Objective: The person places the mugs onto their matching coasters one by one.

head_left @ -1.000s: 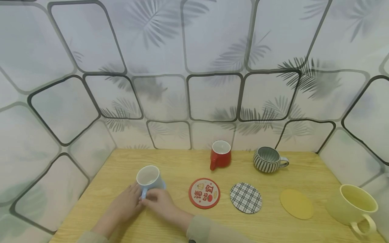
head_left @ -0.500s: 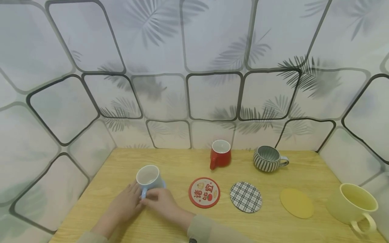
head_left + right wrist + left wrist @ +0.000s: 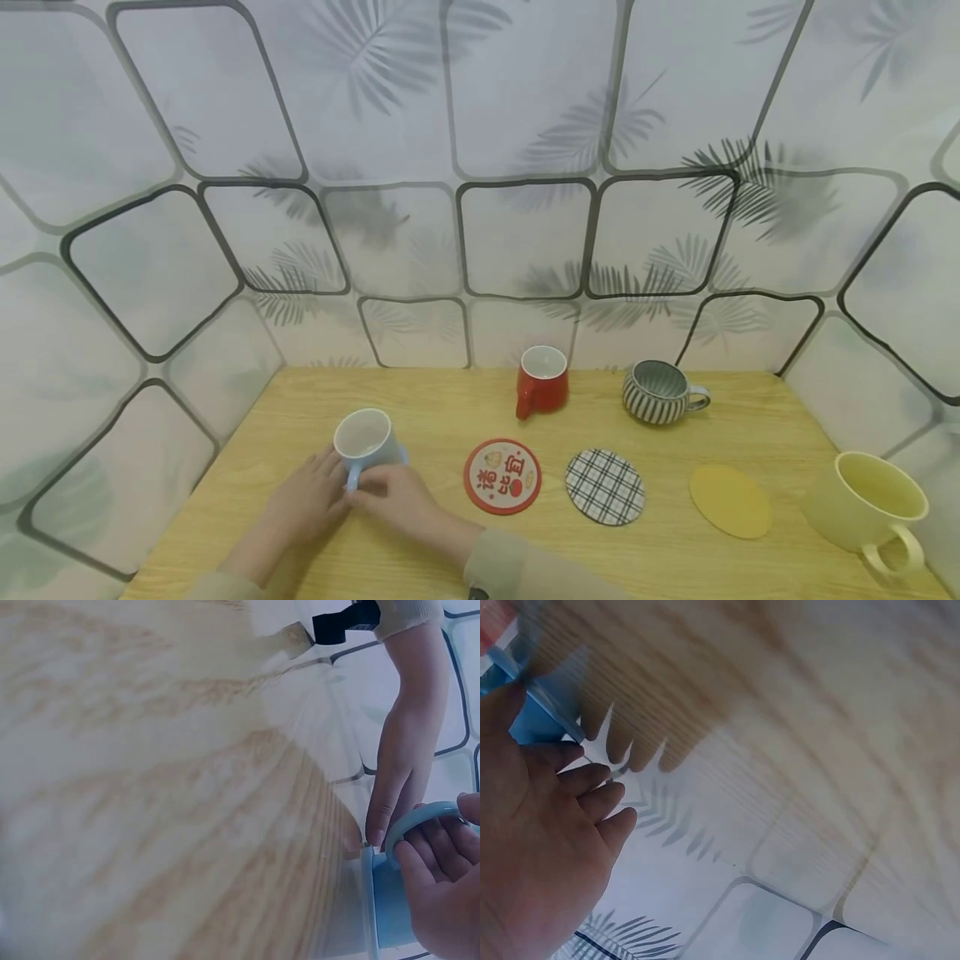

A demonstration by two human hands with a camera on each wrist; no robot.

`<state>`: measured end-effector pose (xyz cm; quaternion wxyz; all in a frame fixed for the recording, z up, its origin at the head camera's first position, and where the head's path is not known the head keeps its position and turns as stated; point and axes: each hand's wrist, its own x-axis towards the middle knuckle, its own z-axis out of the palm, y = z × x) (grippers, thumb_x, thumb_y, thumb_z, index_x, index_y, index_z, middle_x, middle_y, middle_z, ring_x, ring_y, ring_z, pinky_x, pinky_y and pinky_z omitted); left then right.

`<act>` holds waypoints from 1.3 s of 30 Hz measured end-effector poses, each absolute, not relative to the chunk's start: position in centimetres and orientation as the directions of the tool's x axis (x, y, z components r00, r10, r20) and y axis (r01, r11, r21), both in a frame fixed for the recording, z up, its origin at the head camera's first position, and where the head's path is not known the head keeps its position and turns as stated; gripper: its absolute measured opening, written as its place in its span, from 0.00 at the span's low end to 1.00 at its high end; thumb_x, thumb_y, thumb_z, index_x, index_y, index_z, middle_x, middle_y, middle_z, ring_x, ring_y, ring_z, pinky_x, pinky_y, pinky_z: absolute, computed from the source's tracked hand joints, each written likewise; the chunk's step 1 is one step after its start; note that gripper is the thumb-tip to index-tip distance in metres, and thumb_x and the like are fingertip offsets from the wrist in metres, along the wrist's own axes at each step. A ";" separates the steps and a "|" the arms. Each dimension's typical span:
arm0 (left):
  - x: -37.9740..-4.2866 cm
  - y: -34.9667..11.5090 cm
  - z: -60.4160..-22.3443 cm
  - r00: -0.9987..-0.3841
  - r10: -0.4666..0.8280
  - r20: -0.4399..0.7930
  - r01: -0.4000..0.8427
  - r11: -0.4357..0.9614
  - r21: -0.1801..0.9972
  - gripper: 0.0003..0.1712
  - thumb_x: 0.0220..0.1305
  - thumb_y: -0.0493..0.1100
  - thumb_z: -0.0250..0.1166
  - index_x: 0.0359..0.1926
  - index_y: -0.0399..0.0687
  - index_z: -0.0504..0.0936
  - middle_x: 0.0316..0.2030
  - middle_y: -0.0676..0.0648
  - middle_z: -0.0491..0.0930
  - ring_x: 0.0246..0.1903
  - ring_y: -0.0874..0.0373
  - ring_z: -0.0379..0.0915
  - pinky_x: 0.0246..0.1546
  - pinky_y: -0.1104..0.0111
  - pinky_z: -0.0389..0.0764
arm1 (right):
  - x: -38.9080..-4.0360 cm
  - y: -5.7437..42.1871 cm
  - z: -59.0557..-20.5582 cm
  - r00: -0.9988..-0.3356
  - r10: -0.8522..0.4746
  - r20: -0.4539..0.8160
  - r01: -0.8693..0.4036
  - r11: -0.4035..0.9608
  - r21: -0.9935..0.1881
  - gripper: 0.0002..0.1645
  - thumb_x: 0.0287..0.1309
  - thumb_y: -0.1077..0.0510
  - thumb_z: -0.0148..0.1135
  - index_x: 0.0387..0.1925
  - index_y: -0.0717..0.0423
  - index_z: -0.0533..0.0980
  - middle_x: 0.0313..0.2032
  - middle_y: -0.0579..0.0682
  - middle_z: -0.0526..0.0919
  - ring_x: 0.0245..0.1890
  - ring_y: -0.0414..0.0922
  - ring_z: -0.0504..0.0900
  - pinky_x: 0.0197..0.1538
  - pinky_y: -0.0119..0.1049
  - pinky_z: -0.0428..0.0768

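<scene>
A light blue mug (image 3: 367,442) with a white inside stands upright at the left of the table. The edge of a blue coaster (image 3: 405,456) shows at its base, mostly hidden by the mug. My right hand (image 3: 397,500) grips the mug's handle (image 3: 424,815) between thumb and fingers. On the mug's left side lies my left hand (image 3: 307,496), palm down with its fingers fairly straight. In the left wrist view the left hand's thumb and index finger are up against the blue coaster and mug; exact contact is hard to tell.
A red mug (image 3: 543,383) and a striped cup (image 3: 654,396) stand at the back. Before them lie a red-rimmed coaster (image 3: 502,477), a checked coaster (image 3: 604,487) and a yellow coaster (image 3: 731,501). A yellow mug (image 3: 855,508) stands far right. Patterned walls (image 3: 405,242) border the table.
The head view has shifted very slightly. Both hands and the light blue mug stay where they were, with the right hand still on the handle.
</scene>
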<state>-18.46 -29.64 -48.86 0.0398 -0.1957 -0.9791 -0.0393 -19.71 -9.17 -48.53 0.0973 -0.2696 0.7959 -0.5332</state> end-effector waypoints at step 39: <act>-17.0 -30.2 -44.0 -0.928 0.333 0.167 0.345 0.938 0.045 0.35 0.75 0.52 0.65 0.71 0.31 0.74 0.67 0.27 0.77 0.64 0.29 0.77 0.66 0.36 0.77 | -22.0 -4.7 -45.2 -0.811 -0.570 0.130 -0.336 0.273 -0.901 0.11 0.69 0.54 0.68 0.48 0.53 0.88 0.49 0.52 0.92 0.44 0.33 0.83 0.50 0.27 0.80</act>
